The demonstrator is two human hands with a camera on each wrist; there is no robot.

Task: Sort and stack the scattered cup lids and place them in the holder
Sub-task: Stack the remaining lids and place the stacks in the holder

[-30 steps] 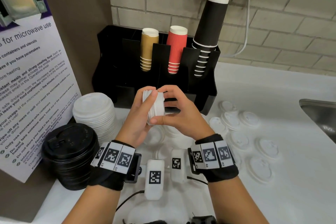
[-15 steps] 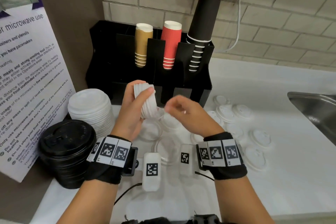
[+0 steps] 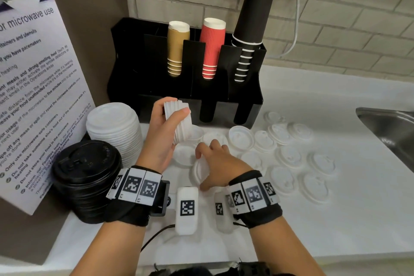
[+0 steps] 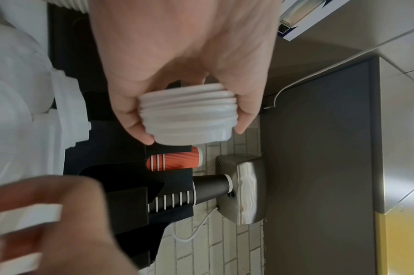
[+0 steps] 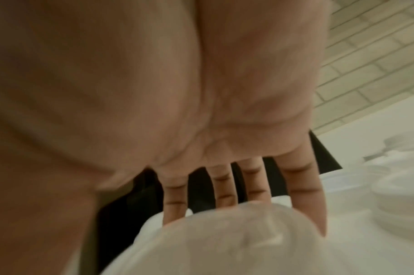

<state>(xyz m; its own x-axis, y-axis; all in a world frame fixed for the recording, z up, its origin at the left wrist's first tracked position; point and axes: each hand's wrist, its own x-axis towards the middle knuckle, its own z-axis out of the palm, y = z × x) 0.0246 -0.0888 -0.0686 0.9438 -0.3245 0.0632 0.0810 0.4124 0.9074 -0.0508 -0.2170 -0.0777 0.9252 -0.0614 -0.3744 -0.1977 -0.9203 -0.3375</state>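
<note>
My left hand (image 3: 177, 119) grips a stack of several small white lids (image 3: 180, 124) lying on its side, held above the counter in front of the black holder (image 3: 125, 69). The left wrist view shows the stack (image 4: 187, 115) clamped between thumb and fingers. Lower down, my right hand (image 3: 202, 170) pinches a single white lid (image 3: 195, 171), tilted on edge just above the counter. That lid (image 5: 224, 241) fills the bottom of the blurred right wrist view. Several more small lids (image 3: 291, 157) lie scattered on the white counter to the right.
A tall stack of larger white lids (image 3: 114, 127) and a stack of black lids (image 3: 87, 175) stand at the left. Tan, red and black cups (image 3: 211, 47) fill the holder's slots. A steel sink (image 3: 389, 127) is at the right edge, and a poster board (image 3: 33, 96) at the left.
My right hand has left the held stack, dropped to the counter and picked up a single lid. The left hand keeps the stack, tilted slightly left.
</note>
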